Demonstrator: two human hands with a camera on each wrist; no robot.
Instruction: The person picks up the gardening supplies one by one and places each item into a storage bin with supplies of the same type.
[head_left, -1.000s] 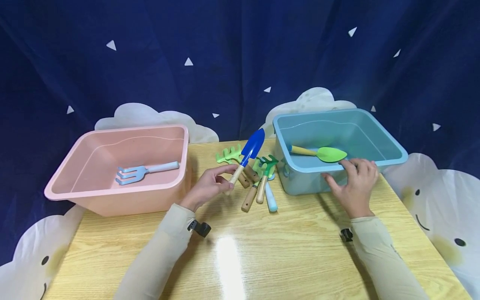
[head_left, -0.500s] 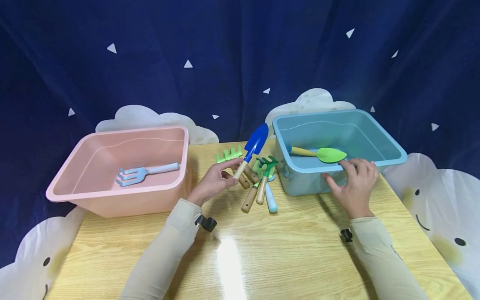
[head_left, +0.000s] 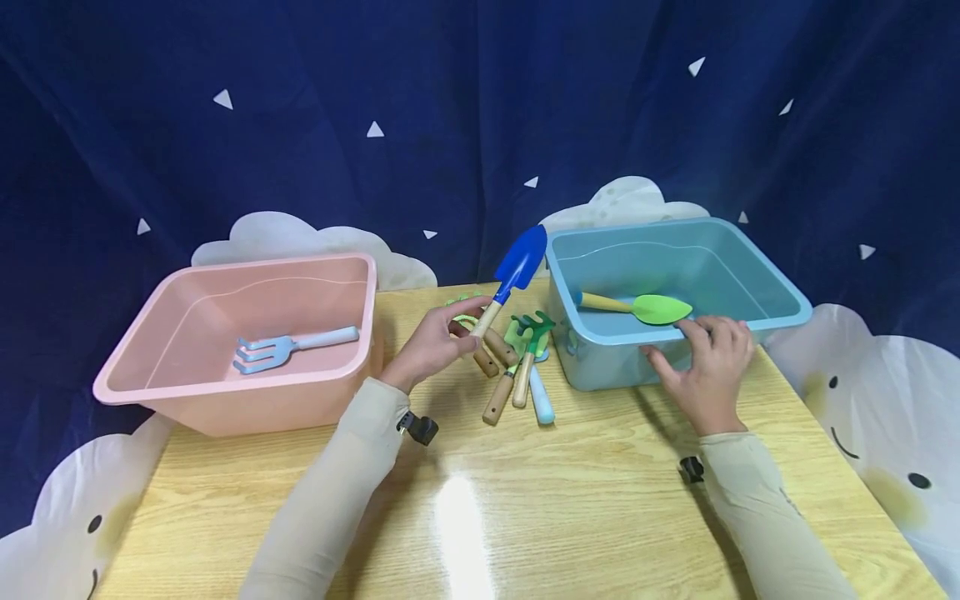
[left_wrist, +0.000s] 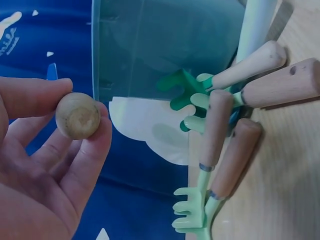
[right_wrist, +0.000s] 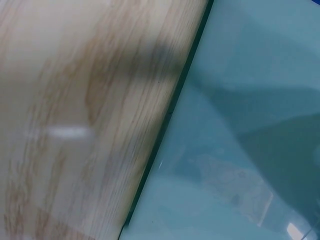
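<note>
My left hand pinches the pale wooden handle of a blue hand trowel, its blade pointing up towards the blue bin. In the left wrist view the handle's round end sits between thumb and fingers. My right hand grips the blue bin's near rim, fingers over the edge and thumb against the outer wall. Inside that bin lies a light green trowel with a yellow handle. The right wrist view shows only the bin's wall and the tabletop, without the hand.
Below the held trowel lies a pile with a dark green rake, a light blue handle, light green rakes and several wooden handles. A pink bin at the left contains a light blue fork. The wooden table extends in front.
My left hand has moved up and to the right with the blue trowel, bringing its blade close to the blue bin's left corner. My right hand stays at the rim.
</note>
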